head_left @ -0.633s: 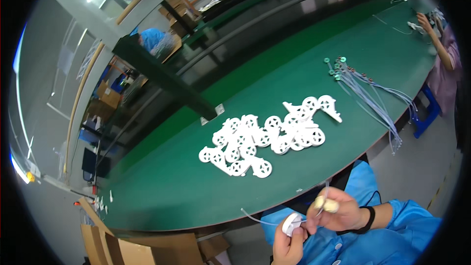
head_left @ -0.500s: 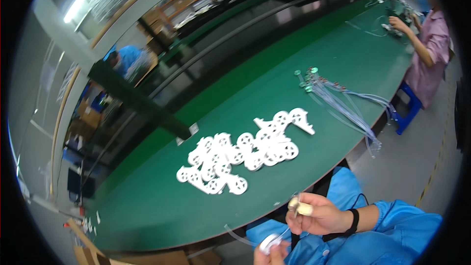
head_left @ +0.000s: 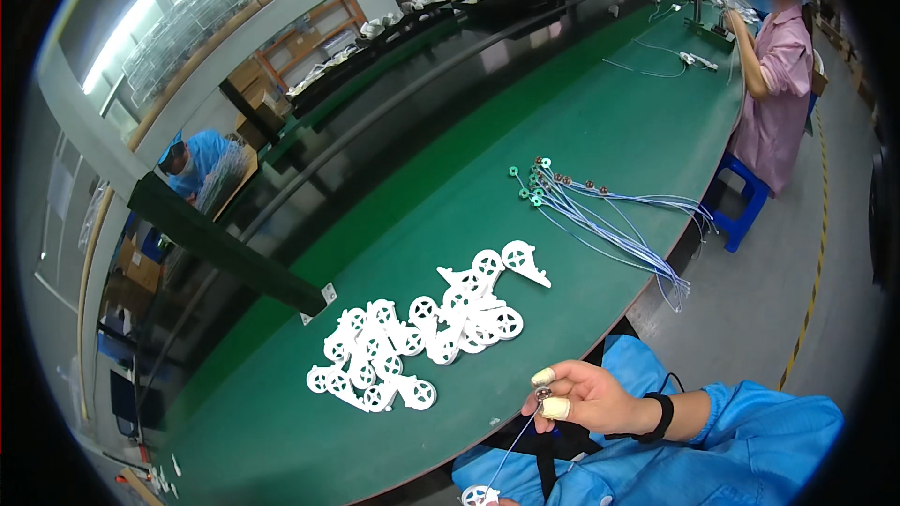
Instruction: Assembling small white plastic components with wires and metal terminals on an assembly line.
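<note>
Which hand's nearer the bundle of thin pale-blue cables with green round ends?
Right. The right hand is near the edge of the green table, below-left of the cable bundle; the left hand, mostly out of frame, is farther down and left, by a white spoked wheel.

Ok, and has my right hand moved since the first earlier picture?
Yes. Judged against the green table, your right hand has moved outward: its fingertips, first below the near edge, now overlap it in view.
</note>
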`<state>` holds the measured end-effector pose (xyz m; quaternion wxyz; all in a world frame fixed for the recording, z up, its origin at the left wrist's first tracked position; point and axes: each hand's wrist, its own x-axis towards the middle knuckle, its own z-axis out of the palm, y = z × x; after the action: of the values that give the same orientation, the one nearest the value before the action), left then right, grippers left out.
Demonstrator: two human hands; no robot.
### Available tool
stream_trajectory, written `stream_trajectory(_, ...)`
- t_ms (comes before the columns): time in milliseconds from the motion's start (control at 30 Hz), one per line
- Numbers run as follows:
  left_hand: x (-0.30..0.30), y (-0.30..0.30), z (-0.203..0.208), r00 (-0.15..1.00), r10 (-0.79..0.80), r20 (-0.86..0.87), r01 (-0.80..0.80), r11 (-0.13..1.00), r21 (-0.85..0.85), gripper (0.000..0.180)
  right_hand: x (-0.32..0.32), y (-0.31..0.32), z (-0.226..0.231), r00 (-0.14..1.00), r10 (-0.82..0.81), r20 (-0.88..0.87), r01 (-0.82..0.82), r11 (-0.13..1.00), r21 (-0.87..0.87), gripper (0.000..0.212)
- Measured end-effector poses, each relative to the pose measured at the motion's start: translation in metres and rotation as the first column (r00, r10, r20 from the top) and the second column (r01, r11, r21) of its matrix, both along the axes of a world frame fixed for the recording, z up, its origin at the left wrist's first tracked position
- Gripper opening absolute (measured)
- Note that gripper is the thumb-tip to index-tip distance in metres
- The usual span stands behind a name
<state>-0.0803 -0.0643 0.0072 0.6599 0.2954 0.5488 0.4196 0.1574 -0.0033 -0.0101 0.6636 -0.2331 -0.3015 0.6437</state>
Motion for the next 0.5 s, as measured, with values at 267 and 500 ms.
stream_trajectory(267,0.041,0.037,0.015,0.993,-0.116,0.019,0.113,0.989,0.095,0.016,0.012,-0.015,0.013,0.929,0.108,0.354,-0.135,0.990,0.051,0.027)
stream_trajectory(500,0.073,0.047,0.028,0.965,-0.113,0.235,0.103,0.993,0.054,0.031,0.001,-0.011,0.046,0.456,-0.236,0.858,-0.296,0.870,0.395,0.043)
